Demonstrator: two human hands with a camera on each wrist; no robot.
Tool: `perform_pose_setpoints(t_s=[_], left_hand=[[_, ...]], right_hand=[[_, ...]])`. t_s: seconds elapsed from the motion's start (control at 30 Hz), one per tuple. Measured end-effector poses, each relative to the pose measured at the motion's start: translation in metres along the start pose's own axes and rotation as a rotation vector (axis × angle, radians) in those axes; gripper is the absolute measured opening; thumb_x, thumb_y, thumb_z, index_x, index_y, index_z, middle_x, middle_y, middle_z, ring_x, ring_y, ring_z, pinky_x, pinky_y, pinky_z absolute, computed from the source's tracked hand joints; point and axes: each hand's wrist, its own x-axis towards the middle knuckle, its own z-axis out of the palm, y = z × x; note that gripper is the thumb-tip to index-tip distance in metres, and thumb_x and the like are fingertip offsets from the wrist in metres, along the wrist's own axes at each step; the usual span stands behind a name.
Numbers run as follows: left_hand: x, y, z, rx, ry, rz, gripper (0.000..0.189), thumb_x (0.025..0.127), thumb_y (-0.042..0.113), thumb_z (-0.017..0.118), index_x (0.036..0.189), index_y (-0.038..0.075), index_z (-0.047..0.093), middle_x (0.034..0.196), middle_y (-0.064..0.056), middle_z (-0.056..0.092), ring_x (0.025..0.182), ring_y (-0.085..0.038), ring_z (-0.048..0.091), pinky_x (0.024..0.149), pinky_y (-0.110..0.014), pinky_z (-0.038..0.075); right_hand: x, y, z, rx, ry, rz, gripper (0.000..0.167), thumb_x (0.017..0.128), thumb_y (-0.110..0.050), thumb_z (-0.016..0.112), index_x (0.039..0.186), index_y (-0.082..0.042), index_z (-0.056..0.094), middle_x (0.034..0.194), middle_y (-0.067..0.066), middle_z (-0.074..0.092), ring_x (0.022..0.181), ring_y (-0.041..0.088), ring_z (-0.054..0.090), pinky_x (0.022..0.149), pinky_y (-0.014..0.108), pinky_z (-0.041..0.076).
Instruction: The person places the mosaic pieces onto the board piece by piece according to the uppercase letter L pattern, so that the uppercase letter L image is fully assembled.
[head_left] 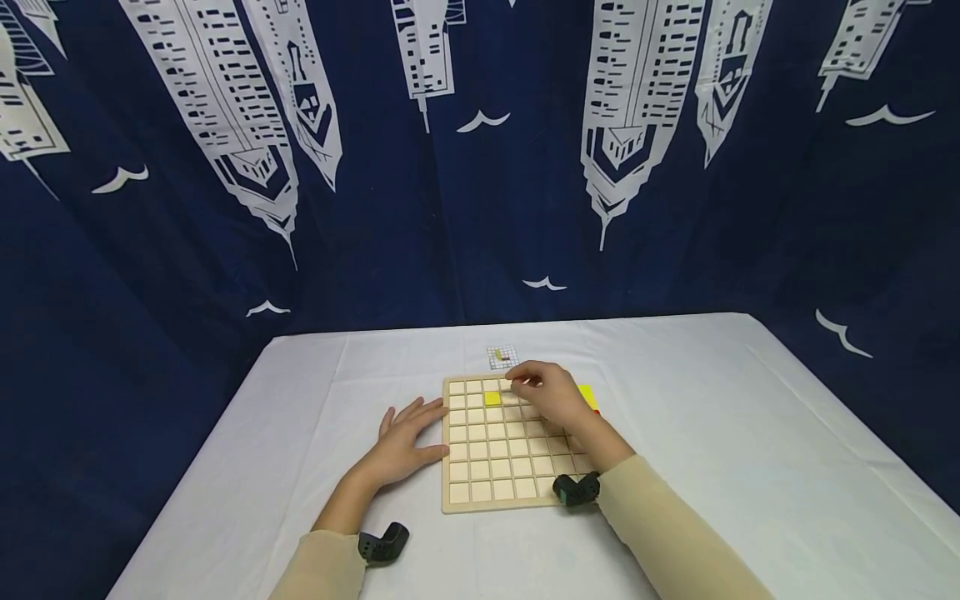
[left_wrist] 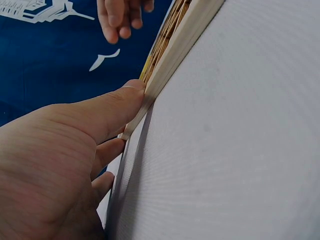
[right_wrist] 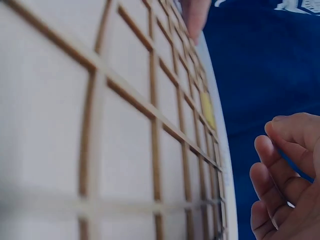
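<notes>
A wooden grid board (head_left: pixel 480 504) lies on the white table. One yellow square tile (head_left: pixel 492 398) sits in a cell near its far edge, also visible as a thin yellow patch (right_wrist: pixel 207 110) in the right wrist view. Along the board's left edge rests my left hand (head_left: pixel 405 446), fingers spread, its thumb (left_wrist: pixel 120 107) and fingertips against the wooden rim. My right hand (head_left: pixel 551 396) hovers above the far rows, just right of the yellow tile. Its fingers (right_wrist: pixel 270 170) are loosely bent, and nothing shows between them in the right wrist view.
Beyond the board lies a small printed grid card (head_left: pixel 502 357) with coloured cells. Yellow pieces (head_left: pixel 587 395) and a bit of red show at the board's right, partly behind my right hand. A dark blue curtain (head_left: pixel 450 217) hangs behind the table.
</notes>
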Motion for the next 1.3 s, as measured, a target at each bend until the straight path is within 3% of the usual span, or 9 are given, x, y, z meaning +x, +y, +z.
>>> perform_pose_setpoints(t_s=[0.6,0.8,1.3], left_hand=[[0.001,-0.001,0.001,0.009,0.008,-0.003,0.063,0.088,0.030,0.076,0.145,0.017,0.053,0.159,-0.003,0.043,0.155,-0.031,0.020,0.123,-0.064,-0.008],[0.002,0.000,0.001,0.020,0.012,-0.004,0.063,0.087,0.030,0.076,0.145,0.018,0.054,0.158,-0.003,0.043,0.155,-0.032,0.021,0.123,-0.064,-0.007],[0.001,-0.001,0.002,0.008,0.015,-0.005,0.063,0.087,0.030,0.076,0.145,0.017,0.053,0.158,-0.003,0.043,0.155,-0.031,0.021,0.123,-0.064,-0.008]], right_hand=[[-0.020,0.030,-0.042,0.058,0.153,0.109,0.026,0.099,-0.016,0.062,0.122,-0.007,0.069,0.118,0.014,0.069,0.110,0.029,0.060,0.087,0.032,0.050],[-0.026,0.042,-0.050,-0.027,0.189,0.137,0.026,0.098,-0.015,0.062,0.123,-0.010,0.067,0.123,0.015,0.067,0.109,0.029,0.059,0.087,0.033,0.048],[-0.027,0.064,-0.055,-0.120,0.155,0.249,0.032,0.097,-0.013,0.061,0.128,-0.008,0.064,0.129,0.021,0.060,0.107,0.032,0.060,0.096,0.047,0.051]])
